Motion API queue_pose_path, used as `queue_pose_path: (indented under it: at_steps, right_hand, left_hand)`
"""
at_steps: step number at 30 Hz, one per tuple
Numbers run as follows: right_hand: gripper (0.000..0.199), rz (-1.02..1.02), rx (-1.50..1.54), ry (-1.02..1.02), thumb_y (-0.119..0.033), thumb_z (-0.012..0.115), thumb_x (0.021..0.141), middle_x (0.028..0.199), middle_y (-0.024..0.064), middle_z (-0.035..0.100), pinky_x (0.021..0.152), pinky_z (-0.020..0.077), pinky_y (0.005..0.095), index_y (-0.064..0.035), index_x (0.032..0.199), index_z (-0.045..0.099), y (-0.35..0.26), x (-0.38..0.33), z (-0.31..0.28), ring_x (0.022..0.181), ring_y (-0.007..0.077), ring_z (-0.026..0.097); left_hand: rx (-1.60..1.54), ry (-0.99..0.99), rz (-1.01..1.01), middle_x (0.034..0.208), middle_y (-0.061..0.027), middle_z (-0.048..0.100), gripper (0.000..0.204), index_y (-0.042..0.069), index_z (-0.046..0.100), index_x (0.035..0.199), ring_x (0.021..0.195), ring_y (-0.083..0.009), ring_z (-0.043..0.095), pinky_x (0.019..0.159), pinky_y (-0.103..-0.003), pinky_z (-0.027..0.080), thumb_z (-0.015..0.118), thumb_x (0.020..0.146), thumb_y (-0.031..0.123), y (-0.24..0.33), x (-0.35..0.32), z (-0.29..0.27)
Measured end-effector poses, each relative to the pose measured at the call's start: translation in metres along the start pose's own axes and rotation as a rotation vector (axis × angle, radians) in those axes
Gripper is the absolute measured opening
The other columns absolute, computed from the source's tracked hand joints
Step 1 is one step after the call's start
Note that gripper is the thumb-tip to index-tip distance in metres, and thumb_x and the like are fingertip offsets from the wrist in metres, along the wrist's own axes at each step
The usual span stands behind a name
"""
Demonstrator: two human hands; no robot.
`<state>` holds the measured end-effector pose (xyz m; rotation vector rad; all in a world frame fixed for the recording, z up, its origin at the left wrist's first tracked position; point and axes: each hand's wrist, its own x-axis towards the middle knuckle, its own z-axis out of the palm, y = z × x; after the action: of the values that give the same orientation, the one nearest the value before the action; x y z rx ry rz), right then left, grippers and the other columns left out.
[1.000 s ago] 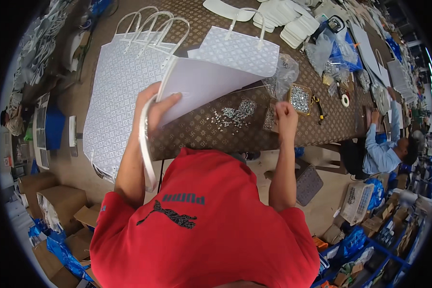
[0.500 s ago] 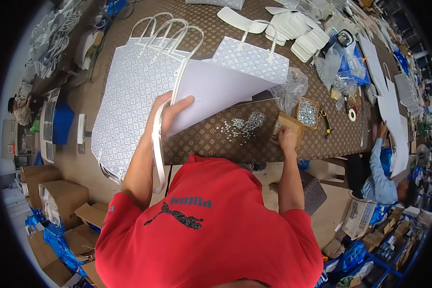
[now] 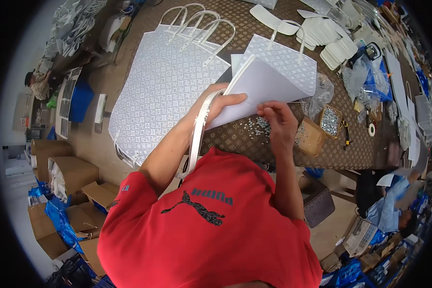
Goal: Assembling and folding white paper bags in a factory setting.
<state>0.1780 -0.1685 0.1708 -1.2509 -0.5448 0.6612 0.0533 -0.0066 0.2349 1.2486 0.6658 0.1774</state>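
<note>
My left hand [image 3: 218, 105] is closed on a pale bag panel [image 3: 269, 79], whose plain lilac underside faces up in a curl. The panel's white strap handle [image 3: 197, 129] hangs down over my left wrist. Beside the panel's near edge, my right hand [image 3: 281, 120] is raised with thumb and fingertips pinched together. Whatever sits in that pinch is too small to make out. Small metal studs [image 3: 258, 128] lie loose on the brown patterned tabletop [image 3: 235, 144], partly behind my right hand. A cardboard box [image 3: 312, 137] with a few studs stands right of it.
Stacked patterned bag panels with handles [image 3: 163, 72] cover the table's left. Another box of studs [image 3: 330, 120], yellow-handled pliers [image 3: 346, 134] and a tape roll [image 3: 371, 128] lie to the right. White pieces [image 3: 338, 50] are piled at the back. Another person [image 3: 389, 201] is at the right.
My right hand has left the cardboard box and come up leftward to the panel's edge, fingers pinched. My left hand has carried the panel right, curling it further. The view has shifted slightly.
</note>
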Motion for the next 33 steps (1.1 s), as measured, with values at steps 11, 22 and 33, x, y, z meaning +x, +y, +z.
queue_pose_path:
  at_steps: [11,22,33]
  right_hand:
    - [0.015,-0.288,-0.296,0.019,0.006,0.071,0.083,0.100,0.0017,0.047,0.077,0.0458,0.0232,-0.0031,0.095,0.070,0.010,0.007,0.020,0.088,0.0114,0.050]
    - [0.028,-0.299,-0.370,0.161,0.010,0.069,0.086,0.090,-0.0015,0.050,0.075,0.0446,0.0201,-0.0043,0.103,0.052,0.018,0.012,0.017,0.081,0.0059,0.048]
    - [0.035,0.226,-0.009,-0.003,-0.005,0.060,0.095,0.122,0.0142,0.062,0.093,0.0511,0.0349,0.0062,0.126,0.051,-0.002,0.001,-0.001,0.111,0.0226,0.061]
  left_hand:
    - [0.049,0.024,0.054,0.092,-0.0125,0.071,0.034,-0.006,0.069,0.106,0.081,-0.0166,0.066,0.074,-0.028,0.051,0.067,0.088,0.023,-0.004,-0.005,0.001]
    - [0.473,-0.042,0.293,0.089,-0.0161,0.070,0.030,-0.004,0.070,0.102,0.079,-0.0201,0.066,0.075,-0.033,0.049,0.066,0.091,0.024,0.008,-0.009,0.008]
    - [1.064,-0.045,0.741,0.107,-0.0213,0.068,0.032,0.003,0.062,0.123,0.092,-0.0397,0.067,0.078,-0.045,0.053,0.056,0.094,0.012,-0.038,0.013,0.007]
